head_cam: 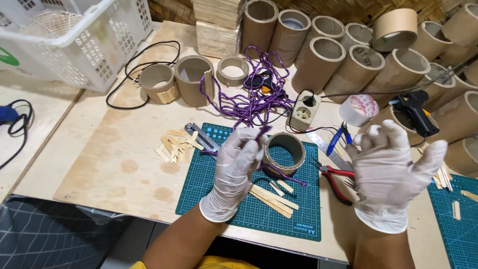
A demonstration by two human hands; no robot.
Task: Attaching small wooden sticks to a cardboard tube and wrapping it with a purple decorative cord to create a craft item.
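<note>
My left hand (238, 167), in a white glove, pinches the end of a purple braided cord (256, 102) above a green cutting mat (219, 179). The cord trails back to a loose heap behind the mat. A short cardboard ring (285, 152) stands on the mat just right of that hand, with cord running past its base. My right hand (391, 172), also gloved, hovers open to the right, fingers spread, holding nothing. Flat wooden sticks (273, 198) lie on the mat below the ring.
Many cardboard tubes (358, 62) line the back. A glue gun (414, 110), tape roll (361, 108), power socket (304, 112), red pliers (336, 180), steel ruler (326, 145) and stick pile (174, 145) lie around. A white basket (74, 40) sits at the far left.
</note>
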